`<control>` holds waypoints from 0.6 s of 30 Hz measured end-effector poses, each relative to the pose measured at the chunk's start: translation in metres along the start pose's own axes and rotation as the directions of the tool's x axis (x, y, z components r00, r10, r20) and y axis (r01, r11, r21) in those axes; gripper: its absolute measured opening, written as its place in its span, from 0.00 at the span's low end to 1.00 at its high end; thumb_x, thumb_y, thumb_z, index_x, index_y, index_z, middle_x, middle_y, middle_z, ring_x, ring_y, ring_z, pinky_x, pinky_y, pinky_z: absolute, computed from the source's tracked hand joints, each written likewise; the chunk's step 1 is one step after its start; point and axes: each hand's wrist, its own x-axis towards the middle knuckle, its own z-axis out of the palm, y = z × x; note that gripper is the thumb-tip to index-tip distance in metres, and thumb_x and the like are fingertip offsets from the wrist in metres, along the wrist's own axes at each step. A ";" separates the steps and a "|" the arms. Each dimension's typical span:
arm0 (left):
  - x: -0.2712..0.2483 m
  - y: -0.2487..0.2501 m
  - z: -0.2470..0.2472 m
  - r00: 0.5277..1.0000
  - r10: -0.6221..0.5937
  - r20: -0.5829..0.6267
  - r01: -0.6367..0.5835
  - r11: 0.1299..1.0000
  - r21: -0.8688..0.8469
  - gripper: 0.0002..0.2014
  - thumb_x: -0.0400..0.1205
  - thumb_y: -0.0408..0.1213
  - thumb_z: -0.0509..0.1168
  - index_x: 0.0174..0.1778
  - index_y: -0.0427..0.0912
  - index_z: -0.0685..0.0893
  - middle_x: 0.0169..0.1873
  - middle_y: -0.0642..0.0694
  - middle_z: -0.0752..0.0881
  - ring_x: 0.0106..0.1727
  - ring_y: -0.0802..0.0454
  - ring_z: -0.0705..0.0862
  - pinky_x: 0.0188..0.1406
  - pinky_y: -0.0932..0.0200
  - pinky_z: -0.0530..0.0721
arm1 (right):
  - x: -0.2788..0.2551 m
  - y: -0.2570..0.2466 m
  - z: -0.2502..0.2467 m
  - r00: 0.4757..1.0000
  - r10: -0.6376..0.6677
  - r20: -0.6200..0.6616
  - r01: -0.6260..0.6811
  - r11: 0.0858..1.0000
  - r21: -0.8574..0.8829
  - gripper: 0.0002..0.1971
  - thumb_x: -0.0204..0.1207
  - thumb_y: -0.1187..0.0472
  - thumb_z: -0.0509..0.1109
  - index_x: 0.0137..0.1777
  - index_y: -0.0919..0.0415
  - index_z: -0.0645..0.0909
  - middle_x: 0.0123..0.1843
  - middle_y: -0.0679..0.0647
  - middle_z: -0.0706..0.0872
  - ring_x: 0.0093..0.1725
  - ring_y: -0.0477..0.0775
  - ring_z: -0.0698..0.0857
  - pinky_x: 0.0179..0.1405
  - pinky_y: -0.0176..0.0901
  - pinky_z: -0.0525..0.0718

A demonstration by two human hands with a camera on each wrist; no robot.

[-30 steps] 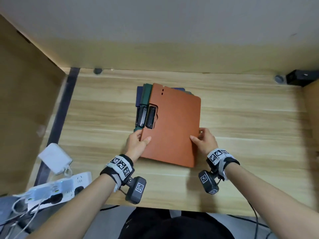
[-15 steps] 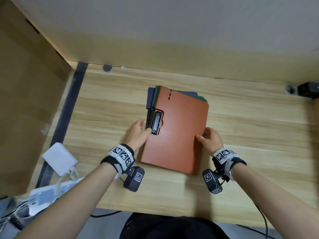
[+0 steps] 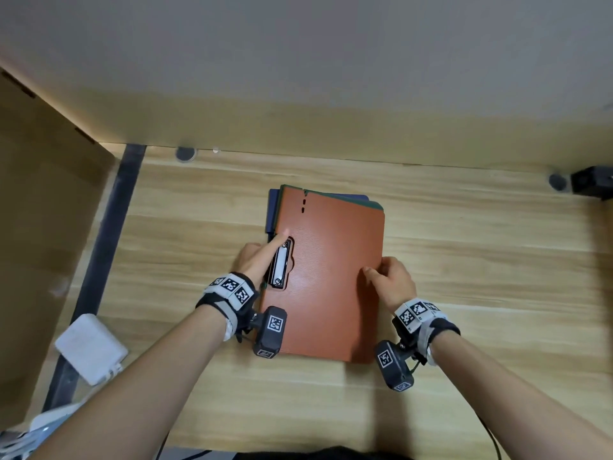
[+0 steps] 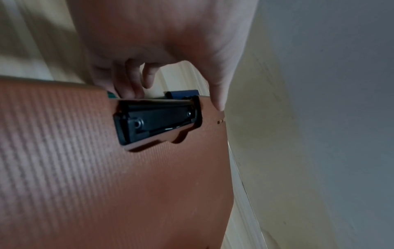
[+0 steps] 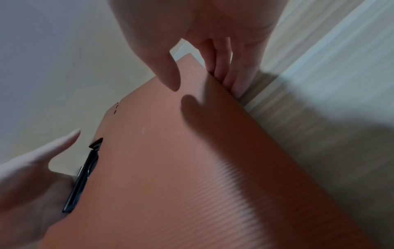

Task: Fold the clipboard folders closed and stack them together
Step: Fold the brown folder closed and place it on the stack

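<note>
A closed orange clipboard folder (image 3: 331,280) lies on top of a green folder (image 3: 371,203) and a blue folder (image 3: 272,207) in the middle of the wooden desk (image 3: 481,260). My left hand (image 3: 265,250) holds the stack's left edge beside the black clip (image 3: 280,265), thumb on the orange cover. In the left wrist view its fingers (image 4: 132,89) curl against the edge by the clip (image 4: 157,121). My right hand (image 3: 378,267) holds the right edge. Its fingers (image 5: 226,75) wrap that edge, with the thumb over the cover (image 5: 170,168).
A white power adapter (image 3: 91,346) and a power strip (image 3: 43,423) lie at the near left by a dark bar (image 3: 109,247). A black box (image 3: 590,180) sits at the back right. A wall closes the desk's far side and a brown panel its left.
The orange folder has turned and slid over the green and blue ones, so they now line up more closely. My left hand has moved up the left edge to the clip.
</note>
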 end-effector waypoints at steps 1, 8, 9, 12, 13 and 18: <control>-0.003 0.002 0.000 1.000 -0.003 0.006 0.004 1.000 -0.017 0.29 0.64 0.74 0.71 0.37 0.52 0.73 0.31 0.56 0.73 0.32 0.56 0.72 0.37 0.58 0.73 | 0.001 -0.001 0.000 1.000 0.009 0.001 -0.009 1.000 0.010 0.17 0.71 0.43 0.69 0.48 0.57 0.79 0.43 0.53 0.87 0.42 0.58 0.86 0.45 0.48 0.79; -0.006 0.006 0.003 1.000 -0.007 0.004 0.007 1.000 -0.013 0.29 0.63 0.68 0.77 0.40 0.44 0.82 0.38 0.48 0.86 0.42 0.54 0.83 0.52 0.54 0.80 | 0.004 -0.004 0.000 0.997 0.063 0.032 -0.065 0.995 0.074 0.21 0.65 0.39 0.66 0.48 0.56 0.80 0.45 0.54 0.86 0.41 0.57 0.85 0.42 0.47 0.77; -0.003 0.005 0.003 1.000 -0.001 -0.003 0.001 1.000 0.007 0.36 0.57 0.72 0.77 0.44 0.42 0.86 0.43 0.45 0.89 0.46 0.50 0.86 0.58 0.51 0.82 | 0.005 -0.004 0.000 0.997 0.063 0.039 -0.066 0.994 0.085 0.22 0.64 0.39 0.66 0.47 0.57 0.80 0.46 0.55 0.86 0.41 0.56 0.85 0.42 0.46 0.76; 0.006 -0.004 0.007 0.999 -0.014 -0.034 0.016 0.998 0.064 0.46 0.46 0.77 0.76 0.48 0.43 0.88 0.47 0.44 0.92 0.51 0.46 0.89 0.61 0.47 0.84 | 0.001 -0.008 -0.004 0.996 0.079 0.046 -0.083 0.990 0.112 0.18 0.65 0.41 0.67 0.44 0.56 0.80 0.45 0.54 0.87 0.41 0.56 0.86 0.42 0.47 0.79; 0.008 -0.006 0.009 0.999 0.008 -0.048 -0.004 0.997 0.075 0.48 0.43 0.78 0.76 0.48 0.44 0.89 0.46 0.45 0.93 0.49 0.45 0.90 0.58 0.45 0.86 | -0.001 -0.010 -0.006 0.995 0.080 0.051 -0.086 0.988 0.128 0.16 0.66 0.43 0.68 0.42 0.56 0.80 0.44 0.55 0.87 0.42 0.57 0.86 0.45 0.48 0.81; -0.020 0.006 0.019 0.994 0.075 -0.073 -0.076 0.997 -0.002 0.49 0.58 0.61 0.83 0.69 0.35 0.78 0.57 0.45 0.85 0.61 0.43 0.83 0.65 0.47 0.79 | -0.010 -0.018 -0.013 0.986 0.087 0.140 -0.123 0.956 0.268 0.14 0.68 0.48 0.70 0.44 0.58 0.79 0.41 0.56 0.89 0.48 0.61 0.87 0.54 0.55 0.83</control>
